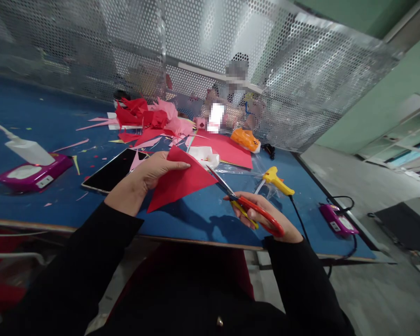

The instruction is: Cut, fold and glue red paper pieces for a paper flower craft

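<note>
My left hand (pixel 157 169) grips a folded sheet of red paper (pixel 180 182), its thumb lying across the near face and the other fingers hidden behind. The paper is tilted up above the blue table, one corner pointing right. In my right hand (pixel 261 210) is a pair of scissors (pixel 227 187) with a red and a yellow handle. Their blade tips lie close to the paper's right-hand edge; I cannot tell whether they touch it. A tablet with a dark screen (pixel 112 172) lies under my left wrist.
Red and pink paper scraps (pixel 150 116) pile up at the back left. Red sheets (pixel 227 147) and an orange packet (pixel 245 139) lie behind my hands. A yellow glue gun (pixel 276 179) with a cord is on the right. Purple power sockets (pixel 38 172) sit left and right. A perforated metal screen (pixel 196 46) closes the back.
</note>
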`<state>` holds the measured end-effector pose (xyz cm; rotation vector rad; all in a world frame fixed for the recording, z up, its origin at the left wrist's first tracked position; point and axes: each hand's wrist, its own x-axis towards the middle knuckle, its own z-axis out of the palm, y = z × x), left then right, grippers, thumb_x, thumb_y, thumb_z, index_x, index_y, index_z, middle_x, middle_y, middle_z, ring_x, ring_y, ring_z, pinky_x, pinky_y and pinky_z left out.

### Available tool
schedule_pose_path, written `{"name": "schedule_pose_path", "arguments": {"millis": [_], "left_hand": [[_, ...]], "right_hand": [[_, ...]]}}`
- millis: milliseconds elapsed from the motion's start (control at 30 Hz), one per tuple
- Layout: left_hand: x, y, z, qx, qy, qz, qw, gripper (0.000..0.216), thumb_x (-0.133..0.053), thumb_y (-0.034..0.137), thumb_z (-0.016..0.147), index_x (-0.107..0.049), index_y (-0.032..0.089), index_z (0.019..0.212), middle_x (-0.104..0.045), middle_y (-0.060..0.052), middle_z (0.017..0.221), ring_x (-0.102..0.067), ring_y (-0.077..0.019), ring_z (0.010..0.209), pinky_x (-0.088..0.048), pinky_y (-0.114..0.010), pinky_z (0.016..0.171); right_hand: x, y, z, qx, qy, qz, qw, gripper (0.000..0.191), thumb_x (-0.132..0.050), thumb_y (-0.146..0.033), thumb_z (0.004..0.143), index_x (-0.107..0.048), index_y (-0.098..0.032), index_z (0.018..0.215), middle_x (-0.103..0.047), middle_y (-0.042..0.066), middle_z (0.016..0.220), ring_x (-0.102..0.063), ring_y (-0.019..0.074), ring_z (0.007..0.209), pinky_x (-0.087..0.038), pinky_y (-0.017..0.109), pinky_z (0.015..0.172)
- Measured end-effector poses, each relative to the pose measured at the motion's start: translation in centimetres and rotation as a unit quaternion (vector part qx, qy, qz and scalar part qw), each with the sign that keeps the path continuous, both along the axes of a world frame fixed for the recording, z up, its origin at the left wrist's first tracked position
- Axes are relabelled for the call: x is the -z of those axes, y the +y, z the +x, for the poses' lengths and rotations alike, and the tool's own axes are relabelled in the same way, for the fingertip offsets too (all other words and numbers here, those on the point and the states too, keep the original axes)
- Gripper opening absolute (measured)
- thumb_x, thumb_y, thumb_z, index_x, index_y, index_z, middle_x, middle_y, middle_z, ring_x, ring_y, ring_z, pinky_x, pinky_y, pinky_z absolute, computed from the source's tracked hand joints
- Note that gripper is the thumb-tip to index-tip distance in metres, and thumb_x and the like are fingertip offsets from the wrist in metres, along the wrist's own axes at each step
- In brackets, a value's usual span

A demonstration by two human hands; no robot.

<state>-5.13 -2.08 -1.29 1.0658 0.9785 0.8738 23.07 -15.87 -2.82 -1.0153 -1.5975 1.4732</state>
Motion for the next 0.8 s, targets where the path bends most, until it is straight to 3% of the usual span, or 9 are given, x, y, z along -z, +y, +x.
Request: {"name": "schedule_pose_path", "arguments": {"millis": [400,800], "left_hand": [[-0.18,-0.1,0.0,-0.001,0.008,-0.007,1.0,0.032,-0.094,0.02,0.052,-0.077,0.016,0.079,-0.079,-0.006,0.078,-0.073,-0.0221,0.068,-0.061,-0.033,0.066],[-0.09,-0.13,-0.07,0.007,0.01,-0.006,1.0,0.036,-0.094,0.023,0.05,-0.076,0.015,0.081,-0.079,-0.008,0.08,-0.074,-0.0236,0.071,-0.06,-0.034,0.068]], "right_hand": [[0.05,-0.16,-0.31,0.001,0.003,-0.003,1.0,0.063,-0.067,-0.062,0.085,-0.063,-0.019,0.131,-0.053,-0.001,0.084,-0.039,0.0053,0.051,-0.028,0.021,0.042],[-0.48,-0.7,-0.97,0.035,-0.004,-0.048,0.998,0.056,-0.073,-0.057,0.083,-0.068,-0.016,0.121,-0.041,-0.007,0.069,-0.03,0.003,0.047,-0.018,0.02,0.041]]}}
